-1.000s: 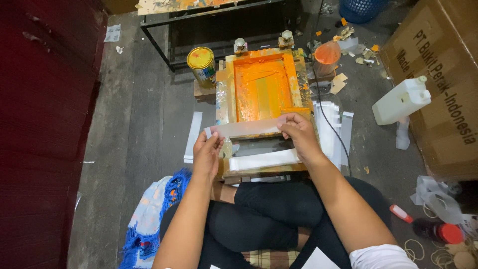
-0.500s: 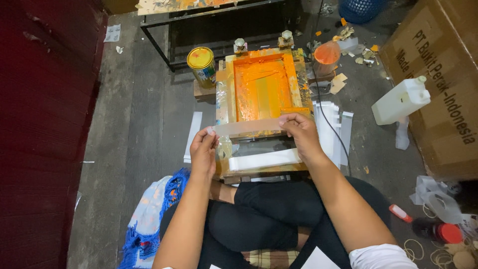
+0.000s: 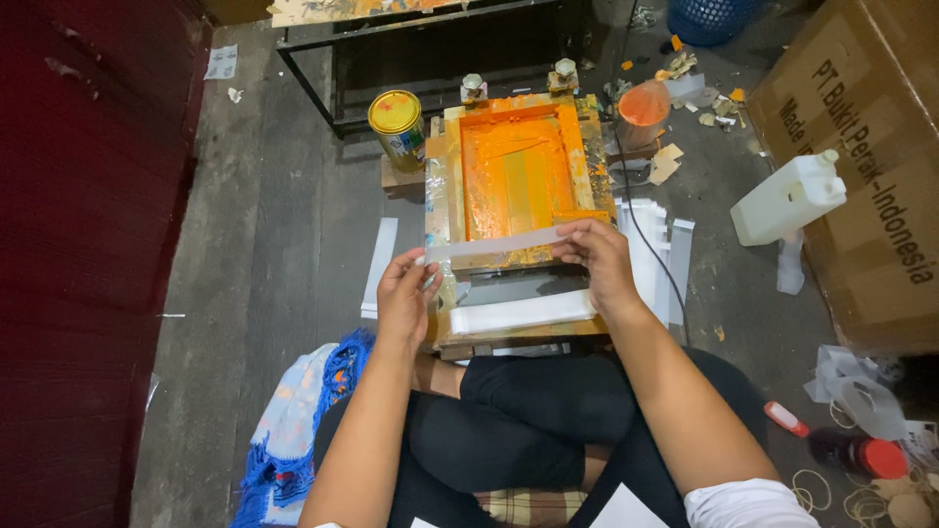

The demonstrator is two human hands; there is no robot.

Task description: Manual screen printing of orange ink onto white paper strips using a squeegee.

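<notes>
A blue cloth (image 3: 293,430) lies on the floor at far left. The left hand (image 3: 406,298) pinches one end of a white strip (image 3: 494,244), its grip closed on it; the strip spans the near edge of the orange-stained printing frame (image 3: 514,171). The right hand (image 3: 602,259) pinches the other end. A second white strip (image 3: 518,313) lies below, a yellow-lidded tin (image 3: 396,122) beside the frame, and a white jug (image 3: 787,200) at right.

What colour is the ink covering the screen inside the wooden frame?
Orange. The screen is coated in it, seen best in the head view.
</notes>
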